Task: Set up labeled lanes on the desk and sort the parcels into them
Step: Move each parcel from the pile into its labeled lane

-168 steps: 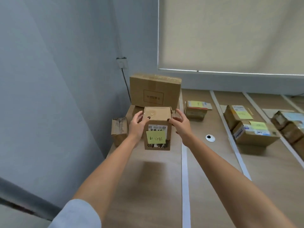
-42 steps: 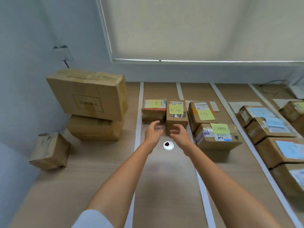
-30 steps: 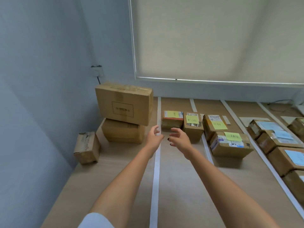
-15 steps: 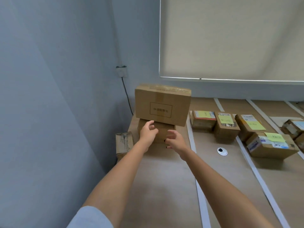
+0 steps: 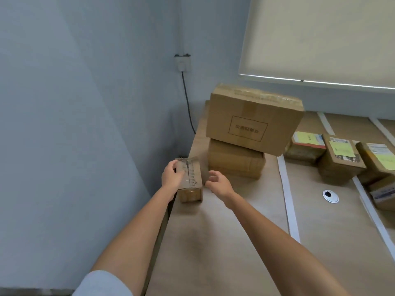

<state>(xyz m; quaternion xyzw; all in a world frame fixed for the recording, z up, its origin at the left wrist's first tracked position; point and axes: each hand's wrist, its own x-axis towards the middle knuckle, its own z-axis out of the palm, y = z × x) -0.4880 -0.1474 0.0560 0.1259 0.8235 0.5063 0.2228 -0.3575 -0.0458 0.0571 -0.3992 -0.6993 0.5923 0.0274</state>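
A small cardboard parcel (image 5: pixel 192 178) with clear tape across its top sits at the left edge of the wooden desk (image 5: pixel 213 242). My left hand (image 5: pixel 171 177) grips its left side, thumb on the top face. My right hand (image 5: pixel 218 184) hovers just right of the parcel with fingers spread and loosely curled, holding nothing. White tape strips (image 5: pixel 287 195) mark lanes on the desk. In the lanes to the right lie parcels with yellow notes (image 5: pixel 339 161).
A large cardboard box (image 5: pixel 254 122) is stacked on a flatter box (image 5: pixel 235 160) just behind the small parcel. A round cable grommet (image 5: pixel 330 196) sits in the second lane. The blue wall, with a socket and cable (image 5: pixel 182 63), runs close along the desk's left edge.
Both hands left the sorted parcels and swung left past the stacked boxes. My left hand now holds the small parcel at the desk edge, and my right hand has come up beside it.
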